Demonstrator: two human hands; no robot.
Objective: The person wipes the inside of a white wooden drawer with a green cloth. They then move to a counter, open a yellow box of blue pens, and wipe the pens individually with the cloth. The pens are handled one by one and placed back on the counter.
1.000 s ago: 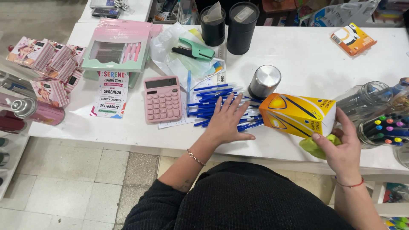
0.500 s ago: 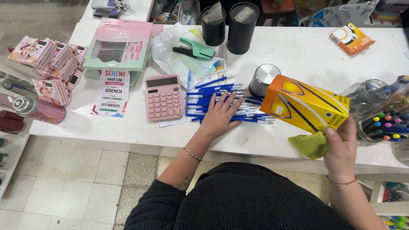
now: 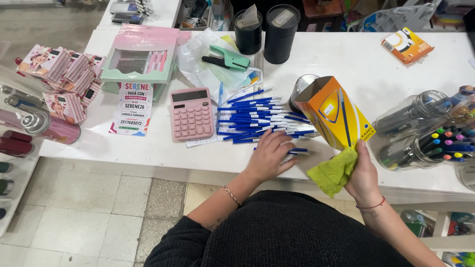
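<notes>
1. Head view, looking down over a white counter that fills the upper and middle frame; the person's dark sweater fills the bottom centre.
2. The left hand, just below centre, rests palm down with fingers curled over a few blue pens at the near edge of the counter. It appears to be gathering them, though whether any pen is gripped cannot be told.
3. Directly above that hand, a larger spread of blue pens lies loose across the counter at mid-frame.
4. The right hand, lower right of centre, is closed around the bottom end of an orange and yellow pen box, with a yellow-green cloth bunched against the same palm.
5. The box is lifted off the counter and tilted, its open end pointing to the upper left, toward the pen spread.
6. Just behind the box's open end stands a metal cylinder, partly hidden.
7. Left of the pens sits a pink calculator.
8. At the right edge, clear jars of coloured markers lie close beside the box.
9. At upper centre, a green hole punch rests on plastic sleeves, with two black tubs behind it.
</notes>
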